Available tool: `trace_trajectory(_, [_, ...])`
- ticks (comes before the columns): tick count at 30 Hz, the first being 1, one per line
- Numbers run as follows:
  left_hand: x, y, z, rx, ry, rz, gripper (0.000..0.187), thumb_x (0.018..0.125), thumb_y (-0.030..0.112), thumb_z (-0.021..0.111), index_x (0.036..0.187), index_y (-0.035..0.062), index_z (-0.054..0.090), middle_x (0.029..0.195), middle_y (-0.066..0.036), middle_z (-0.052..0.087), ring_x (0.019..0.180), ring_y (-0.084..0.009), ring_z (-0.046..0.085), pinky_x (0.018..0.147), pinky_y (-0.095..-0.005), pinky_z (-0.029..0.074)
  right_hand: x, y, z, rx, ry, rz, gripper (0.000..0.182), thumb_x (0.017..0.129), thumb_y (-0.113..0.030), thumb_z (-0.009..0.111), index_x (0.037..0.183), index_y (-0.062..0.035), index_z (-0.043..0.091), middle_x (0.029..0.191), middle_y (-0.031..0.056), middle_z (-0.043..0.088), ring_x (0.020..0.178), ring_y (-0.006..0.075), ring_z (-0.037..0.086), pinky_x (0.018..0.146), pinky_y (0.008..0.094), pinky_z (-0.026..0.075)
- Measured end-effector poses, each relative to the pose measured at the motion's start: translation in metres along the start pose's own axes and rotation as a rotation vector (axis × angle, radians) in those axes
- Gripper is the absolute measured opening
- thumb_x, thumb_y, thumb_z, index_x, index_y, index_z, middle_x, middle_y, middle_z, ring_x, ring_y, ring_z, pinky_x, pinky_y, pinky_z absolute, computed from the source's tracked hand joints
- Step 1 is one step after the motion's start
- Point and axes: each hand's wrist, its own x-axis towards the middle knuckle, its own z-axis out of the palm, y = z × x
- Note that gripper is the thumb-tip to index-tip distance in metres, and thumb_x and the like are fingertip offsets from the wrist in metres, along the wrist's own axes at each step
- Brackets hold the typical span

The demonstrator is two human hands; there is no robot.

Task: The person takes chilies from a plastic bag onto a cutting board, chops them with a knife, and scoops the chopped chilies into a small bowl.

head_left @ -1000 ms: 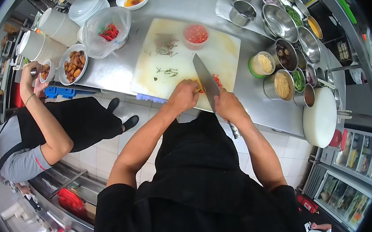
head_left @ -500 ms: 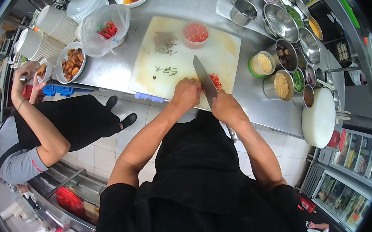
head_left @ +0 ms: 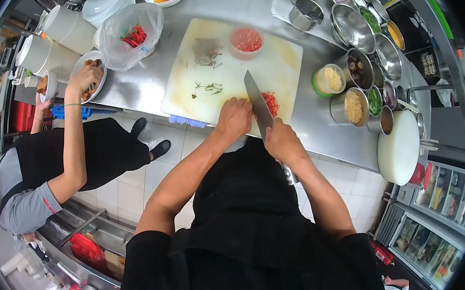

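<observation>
Here, in the head view, our right hand [head_left: 281,139] grips the cleaver [head_left: 260,107] over the chopped red chili [head_left: 270,103] on the cutting board [head_left: 220,73]; our left hand [head_left: 235,117] curls closed beside the blade, pressing the chili; a co-worker's hand [head_left: 85,78] reaches into a plate [head_left: 79,76] on the steel surface [head_left: 142,83].

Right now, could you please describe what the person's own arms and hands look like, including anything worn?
Both forearms are bare from the short black sleeves down. The left hand and right hand wear no gloves, and no watch or band shows at either wrist. A black apron or shirt covers the torso.
</observation>
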Motion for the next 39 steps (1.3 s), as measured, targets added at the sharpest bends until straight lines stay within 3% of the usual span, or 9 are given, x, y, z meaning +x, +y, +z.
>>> trace_trajectory(5, [-0.001,-0.002,0.000,-0.012,-0.007,-0.002,0.003,0.075,0.004,0.063,0.077,0.0024,0.062,0.075,-0.014,0.062,0.073,-0.0336,0.057,0.072,-0.0423,0.047,-0.005,0.004,0.032,0.008,0.231,-0.071,0.024,0.093,-0.016,0.051,0.100,0.0074,0.050,0.083,0.0315,0.065,0.081,0.0483,0.065,0.077,0.0530,0.052])
trace_trajectory(13, [0.003,-0.027,-0.015,0.158,-0.052,0.031,0.002,0.073,0.003,0.062,0.075,0.0031,0.062,0.074,-0.014,0.061,0.073,-0.0336,0.058,0.071,-0.0439,0.046,0.005,0.023,0.022,0.023,0.240,-0.090,0.026,0.092,-0.018,0.054,0.102,0.0065,0.051,0.083,0.0311,0.065,0.082,0.0476,0.065,0.076,0.0532,0.052])
trace_trajectory(15, [0.004,-0.054,-0.028,0.217,0.162,-0.098,0.006,0.072,0.001,0.061,0.076,0.0029,0.064,0.074,-0.014,0.061,0.073,-0.0337,0.058,0.071,-0.0443,0.046,0.004,0.027,0.020,0.040,0.236,-0.093,0.027,0.092,-0.018,0.055,0.104,0.0061,0.052,0.083,0.0305,0.065,0.082,0.0470,0.065,0.076,0.0532,0.053])
trace_trajectory(18, [0.006,-0.065,-0.052,0.241,0.184,-0.061,0.015,0.071,0.002,0.057,0.081,0.0037,0.068,0.076,-0.013,0.062,0.075,-0.0335,0.058,0.070,-0.0441,0.045,-0.003,0.025,0.012,0.050,0.272,-0.175,0.028,0.093,-0.019,0.054,0.107,0.0051,0.053,0.083,0.0292,0.066,0.081,0.0464,0.065,0.075,0.0534,0.052])
trace_trajectory(23, [-0.004,-0.025,-0.078,0.145,0.284,-0.108,0.037,0.078,0.007,0.059,0.115,0.0053,0.067,0.113,-0.017,0.060,0.100,-0.0358,0.055,0.084,-0.0456,0.043,-0.020,0.031,-0.011,-0.145,0.402,-0.311,0.023,0.081,-0.010,0.064,0.098,0.0007,0.053,0.077,0.0231,0.064,0.074,0.0409,0.064,0.063,0.0493,0.051])
trace_trajectory(25, [-0.005,0.013,-0.089,0.095,0.297,-0.141,0.059,0.079,0.027,0.069,0.134,0.0122,0.056,0.142,-0.024,0.039,0.127,-0.0441,0.039,0.101,-0.0568,0.032,-0.020,0.047,-0.015,-0.202,0.496,-0.382,0.026,0.076,-0.008,0.066,0.097,-0.0007,0.052,0.075,0.0203,0.063,0.071,0.0388,0.064,0.060,0.0474,0.051])
trace_trajectory(28, [0.005,0.064,-0.088,0.144,-0.074,0.026,0.083,0.069,0.048,0.078,0.141,0.0216,0.048,0.153,-0.027,0.019,0.140,-0.0468,0.020,0.108,-0.0667,0.014,-0.014,0.068,-0.012,-0.274,0.613,-0.519,0.030,0.069,-0.006,0.071,0.091,-0.0042,0.050,0.074,0.0150,0.060,0.065,0.0356,0.063,0.056,0.0451,0.051])
trace_trajectory(30, [0.014,0.082,-0.070,0.091,-0.247,0.137,0.089,0.060,0.054,0.083,0.139,0.0264,0.051,0.155,-0.026,0.017,0.142,-0.0467,0.018,0.110,-0.0680,0.009,-0.006,0.077,-0.004,-0.380,0.572,-0.612,0.030,0.069,-0.007,0.072,0.087,-0.0049,0.049,0.074,0.0143,0.059,0.064,0.0336,0.063,0.056,0.0450,0.051])
trace_trajectory(39, [0.008,0.055,-0.023,0.156,-0.264,0.135,0.088,0.058,0.046,0.086,0.138,0.0262,0.053,0.153,-0.024,0.027,0.139,-0.0473,0.023,0.110,-0.0667,0.016,-0.022,0.112,-0.001,-0.409,0.627,-0.640,0.015,0.073,-0.005,0.059,0.082,-0.0061,0.047,0.071,0.0116,0.058,0.060,0.0294,0.063,0.053,0.0405,0.050])
